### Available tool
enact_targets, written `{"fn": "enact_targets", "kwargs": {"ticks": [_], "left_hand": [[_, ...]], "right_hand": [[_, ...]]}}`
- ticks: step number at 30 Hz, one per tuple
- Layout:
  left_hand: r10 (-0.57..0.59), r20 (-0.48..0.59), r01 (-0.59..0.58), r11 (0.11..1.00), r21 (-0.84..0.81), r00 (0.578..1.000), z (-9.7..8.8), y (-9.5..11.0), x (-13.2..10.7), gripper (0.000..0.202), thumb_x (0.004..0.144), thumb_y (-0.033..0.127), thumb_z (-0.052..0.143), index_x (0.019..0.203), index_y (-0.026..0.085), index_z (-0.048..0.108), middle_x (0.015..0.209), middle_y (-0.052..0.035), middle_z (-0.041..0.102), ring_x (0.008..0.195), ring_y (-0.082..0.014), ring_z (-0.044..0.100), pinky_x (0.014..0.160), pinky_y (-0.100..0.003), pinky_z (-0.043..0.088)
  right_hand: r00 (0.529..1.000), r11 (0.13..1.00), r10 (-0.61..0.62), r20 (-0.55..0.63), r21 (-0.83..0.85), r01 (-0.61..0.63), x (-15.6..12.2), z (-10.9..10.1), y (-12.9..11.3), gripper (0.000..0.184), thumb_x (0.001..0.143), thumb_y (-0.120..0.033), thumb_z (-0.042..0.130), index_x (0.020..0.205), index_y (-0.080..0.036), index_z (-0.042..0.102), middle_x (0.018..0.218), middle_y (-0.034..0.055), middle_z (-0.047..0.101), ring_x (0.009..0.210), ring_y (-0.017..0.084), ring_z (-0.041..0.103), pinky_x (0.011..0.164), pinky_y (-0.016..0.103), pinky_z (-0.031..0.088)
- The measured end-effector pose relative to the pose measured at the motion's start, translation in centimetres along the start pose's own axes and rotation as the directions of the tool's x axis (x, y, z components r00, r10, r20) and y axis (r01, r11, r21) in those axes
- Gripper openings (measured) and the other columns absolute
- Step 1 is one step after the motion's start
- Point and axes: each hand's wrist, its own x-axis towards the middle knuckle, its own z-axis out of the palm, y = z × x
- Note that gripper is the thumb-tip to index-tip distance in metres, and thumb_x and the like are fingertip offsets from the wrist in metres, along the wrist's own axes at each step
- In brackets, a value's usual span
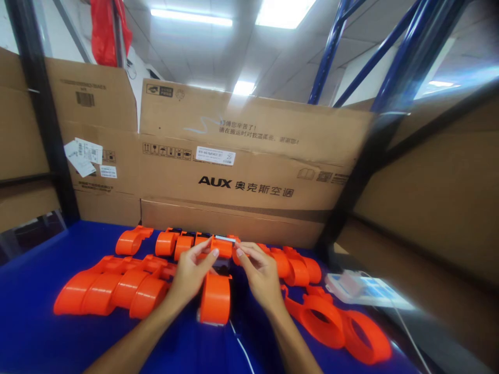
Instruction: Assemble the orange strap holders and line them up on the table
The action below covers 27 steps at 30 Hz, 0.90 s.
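– Over the blue table (pixel 31 291), what have we got?
– Our left hand (pixel 192 271) pinches an orange holder (pixel 223 249)! Our right hand (pixel 262 275) curls at its right end; its grip, we can't tell.

The cardboard panel (pixel 167 179) reads "AUX 奥克斯空调", and its white label (pixel 215 156) shows "25".

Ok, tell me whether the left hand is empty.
No: the left hand has its thumb against the front of an orange tape dispenser, whose top edge carries a serrated strip.
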Motion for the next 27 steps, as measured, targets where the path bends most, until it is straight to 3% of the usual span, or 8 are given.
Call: {"fn": "enact_targets", "kwargs": {"ticks": [3,6,11,15,17,23,27], "left_hand": [[0.011,0.015,-0.012,0.999,0.035,1.0,0.0,-0.1,0.0,0.055,0.073,0.043,0.08,0.119,0.013,0.071,0.081,-0.0082,0.076,0.055,-0.0168,0.065,0.055,-0.028,0.052],[-0.005,0.02,0.004,0.999,0.042,1.0,-0.2,-0.2,0.1,0.059,0.073,0.044,0.08,0.123,0.013,0.069,0.085,-0.0088,0.076,0.054,-0.0165,0.065,0.056,-0.028,0.052],[-0.011,-0.054,0.009,1.0,-0.026,0.998,-0.6,0.4,0.5,0.06,0.075,0.045,0.079,0.124,0.013,0.067,0.084,-0.0073,0.075,0.058,-0.0148,0.065,0.058,-0.026,0.052],[-0.013,-0.12,-0.003,0.991,-0.137,0.993,-0.9,1.1,0.9,0.047,0.075,0.043,0.078,0.113,0.016,0.072,0.103,-0.0092,0.076,0.086,-0.0205,0.071,0.079,-0.03,0.055],[-0.021,-0.146,-0.001,0.989,-0.15,0.989,-1.0,1.2,1.0,0.045,0.074,0.042,0.08,0.111,0.017,0.072,0.104,-0.0088,0.076,0.091,-0.0211,0.07,0.081,-0.029,0.054],[0.015,-0.123,-0.025,0.997,-0.077,0.992,-1.1,0.7,1.0,0.051,0.075,0.045,0.078,0.116,0.016,0.069,0.091,-0.0061,0.074,0.061,-0.0117,0.061,0.056,-0.022,0.047],[0.005,-0.101,-0.012,0.998,-0.064,0.995,-1.1,0.9,0.7,0.055,0.076,0.046,0.077,0.12,0.015,0.067,0.085,-0.004,0.071,0.054,-0.0086,0.055,0.051,-0.021,0.044]], "right_hand": [[0.999,0.998,-0.017,0.05,-0.061,0.02,-0.2,0.3,-0.3,0.023,0.09,-0.041,0.064,0.1,-0.026,0.079,0.102,0.007,0.071,0.097,0.024,0.065,0.09,0.04,0.051],[0.996,0.993,-0.033,0.083,-0.112,0.042,-0.1,0.2,-0.2,0.025,0.092,-0.039,0.061,0.107,-0.027,0.077,0.104,0.0067,0.07,0.098,0.023,0.065,0.09,0.039,0.051],[0.99,0.959,0.029,0.136,-0.284,0.011,0.1,-0.5,0.7,0.032,0.094,-0.038,0.057,0.119,-0.024,0.069,0.102,0.0071,0.07,0.091,0.023,0.064,0.082,0.037,0.05],[0.963,0.819,0.135,0.235,-0.573,0.025,-0.3,-1.2,0.2,0.022,0.086,-0.035,0.065,0.103,-0.022,0.067,0.085,0.0042,0.069,0.083,0.023,0.063,0.072,0.033,0.045],[0.931,0.725,0.202,0.305,-0.685,0.067,-0.8,-1.4,-0.6,0.021,0.081,-0.035,0.069,0.098,-0.023,0.065,0.078,0.0029,0.067,0.079,0.023,0.062,0.069,0.032,0.041],[0.838,0.475,0.383,0.39,-0.861,0.183,-1.6,-0.7,-2.9,0.03,0.077,-0.047,0.071,0.088,-0.02,0.065,0.085,0.0111,0.069,0.09,0.031,0.062,0.077,0.037,0.04],[0.771,0.438,0.453,0.448,-0.865,0.245,-1.9,0.1,-3.1,0.035,0.075,-0.049,0.07,0.092,-0.018,0.065,0.089,0.0138,0.069,0.098,0.035,0.061,0.081,0.04,0.041]]}}
